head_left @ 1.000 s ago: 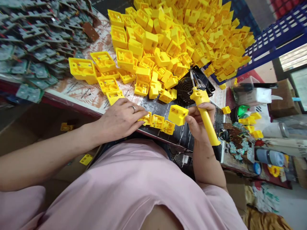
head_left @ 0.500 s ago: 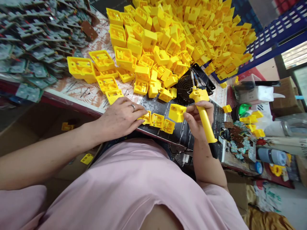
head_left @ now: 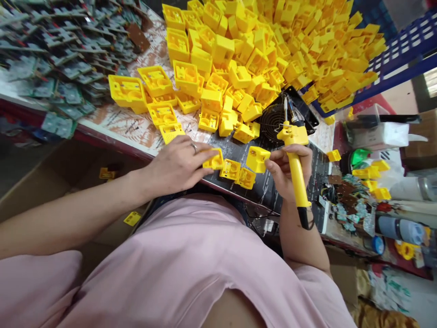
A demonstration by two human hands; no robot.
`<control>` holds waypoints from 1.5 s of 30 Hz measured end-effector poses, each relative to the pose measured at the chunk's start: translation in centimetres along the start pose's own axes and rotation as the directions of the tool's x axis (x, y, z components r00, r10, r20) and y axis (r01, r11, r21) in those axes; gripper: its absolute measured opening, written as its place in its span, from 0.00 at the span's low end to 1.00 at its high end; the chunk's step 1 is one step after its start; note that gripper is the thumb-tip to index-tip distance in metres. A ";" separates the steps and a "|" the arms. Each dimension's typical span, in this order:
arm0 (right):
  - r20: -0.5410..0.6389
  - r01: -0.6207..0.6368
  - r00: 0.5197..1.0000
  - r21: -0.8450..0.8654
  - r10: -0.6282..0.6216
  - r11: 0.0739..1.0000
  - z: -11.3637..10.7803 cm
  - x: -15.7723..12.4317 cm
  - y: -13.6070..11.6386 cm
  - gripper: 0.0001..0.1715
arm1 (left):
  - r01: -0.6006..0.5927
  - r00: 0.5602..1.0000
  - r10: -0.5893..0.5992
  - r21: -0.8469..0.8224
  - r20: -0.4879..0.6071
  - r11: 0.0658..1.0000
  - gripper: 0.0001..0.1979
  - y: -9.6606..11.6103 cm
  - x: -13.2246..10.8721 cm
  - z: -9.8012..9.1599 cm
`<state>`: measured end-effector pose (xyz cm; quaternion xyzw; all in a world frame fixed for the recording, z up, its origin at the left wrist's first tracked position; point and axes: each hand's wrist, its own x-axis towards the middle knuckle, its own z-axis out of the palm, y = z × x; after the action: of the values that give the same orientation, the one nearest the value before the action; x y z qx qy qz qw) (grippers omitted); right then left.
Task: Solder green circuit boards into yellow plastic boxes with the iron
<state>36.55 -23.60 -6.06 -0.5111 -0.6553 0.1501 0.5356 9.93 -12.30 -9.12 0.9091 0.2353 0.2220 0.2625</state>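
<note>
Pinched in my left hand is a small yellow plastic housing, tilted and raised at the left end of a short row. Two more open yellow housings, a middle one and a right one, lie side by side on the black mat. My right hand grips a yellow-handled soldering iron, its metal tip pointing up and away from me. Between that hand's thumb and fingers is also a yellow housing, held above the mat.
A large heap of yellow housings spreads across the back into a blue crate. Circuit boards are piled at left. A black fan stands behind the iron. Loose parts and jars crowd the right side.
My left fingers have lifted and tilted the left housing away from the row. My right hand keeps the iron and its housing. The whole view has shifted slightly.
</note>
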 end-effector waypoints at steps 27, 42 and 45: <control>0.015 -0.161 0.987 0.087 0.160 0.983 1.1 -1.6 -0.1 0.20 | 0.544 0.731 -0.327 -0.801 0.599 -0.251 0.10 2.8 2.3 0.4; 0.023 -0.149 0.989 0.061 0.148 0.987 1.2 -2.0 0.1 0.21 | 0.548 0.747 -0.300 -0.805 0.593 -0.226 0.11 2.6 1.7 0.6; 0.019 -0.150 0.989 0.038 0.150 0.988 1.3 -2.0 -0.1 0.21 | 0.540 0.768 -0.265 -0.812 0.582 -0.218 0.10 2.3 1.4 0.9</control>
<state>35.24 -24.86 -7.59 -0.5470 -0.6161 0.2070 0.5276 12.21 -13.60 -8.09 0.3201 0.2589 0.1301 0.9020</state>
